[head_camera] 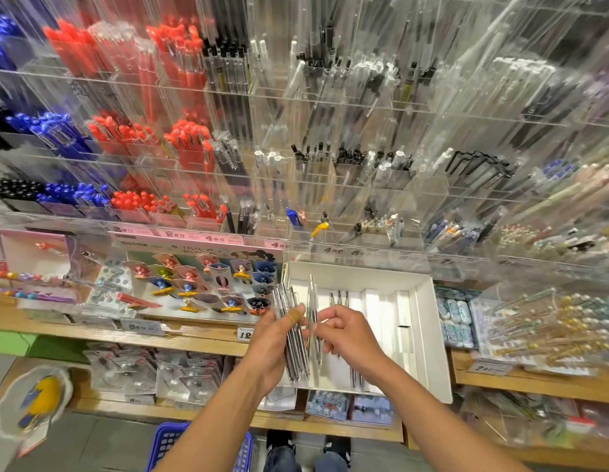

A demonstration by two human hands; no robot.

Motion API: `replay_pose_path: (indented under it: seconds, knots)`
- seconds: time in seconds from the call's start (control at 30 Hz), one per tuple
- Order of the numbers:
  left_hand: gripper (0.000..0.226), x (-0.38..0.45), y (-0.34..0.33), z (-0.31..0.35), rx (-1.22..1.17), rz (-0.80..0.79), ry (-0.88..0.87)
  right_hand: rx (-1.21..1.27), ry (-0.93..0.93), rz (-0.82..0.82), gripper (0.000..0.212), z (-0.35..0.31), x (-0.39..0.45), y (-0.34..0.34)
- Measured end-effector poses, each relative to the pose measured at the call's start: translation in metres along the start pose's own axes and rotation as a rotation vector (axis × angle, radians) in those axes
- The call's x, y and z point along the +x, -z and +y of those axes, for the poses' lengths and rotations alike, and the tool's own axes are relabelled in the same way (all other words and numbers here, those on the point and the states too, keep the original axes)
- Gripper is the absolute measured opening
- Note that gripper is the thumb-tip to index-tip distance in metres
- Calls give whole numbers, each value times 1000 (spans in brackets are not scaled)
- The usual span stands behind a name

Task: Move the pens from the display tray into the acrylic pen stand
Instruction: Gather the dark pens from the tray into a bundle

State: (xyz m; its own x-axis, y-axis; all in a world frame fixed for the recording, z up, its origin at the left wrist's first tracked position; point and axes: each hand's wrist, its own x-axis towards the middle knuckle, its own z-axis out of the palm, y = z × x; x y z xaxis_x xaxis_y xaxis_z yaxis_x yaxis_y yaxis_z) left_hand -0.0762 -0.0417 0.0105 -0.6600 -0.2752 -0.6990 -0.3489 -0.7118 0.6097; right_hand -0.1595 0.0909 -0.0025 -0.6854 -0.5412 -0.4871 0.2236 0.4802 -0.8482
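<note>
**A:** What does the head view show?

**B:** Over a white tray (429,335) on a shop shelf, the left hand (272,345) grips a bundle of pens (293,338). The right hand (347,335) pinches one pen (312,311) just beside the bundle. More pens (340,298) lie in the tray.

**A:** How will they handle?

**B:** Probably light, stiff and slippery; hold them mid-barrel.

**A:** Anything unclear?

**B:** The stand (330,185) behind is blurred, so I cannot tell which compartment is meant.
</note>
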Motion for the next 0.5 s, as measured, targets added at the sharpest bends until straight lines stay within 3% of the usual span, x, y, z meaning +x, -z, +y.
replay_pose_path:
  seconds: [0.13,0.17,0.23,0.37,0.43,0.5]
  knots:
    - [106,0,-9,-3,-16,3,33,-55,89,-44,17,-14,-18,-14]
    - [104,-1,-9,-4,-36,-3,40,-79,96,-36,18,-14,-20,-18]
    - [72,-2,-9,-4,-45,-21,41,-78,100,-44,20,-11,-21,-22]
    - [39,2,-1,-5,42,91,39,84,46,-115,13,1,-13,-15]
    - [19,1,2,-3,38,87,27,82,-48,-55,9,11,1,-11]
    - [17,1,4,-2,27,94,33,-38,-181,42,7,26,19,-9]
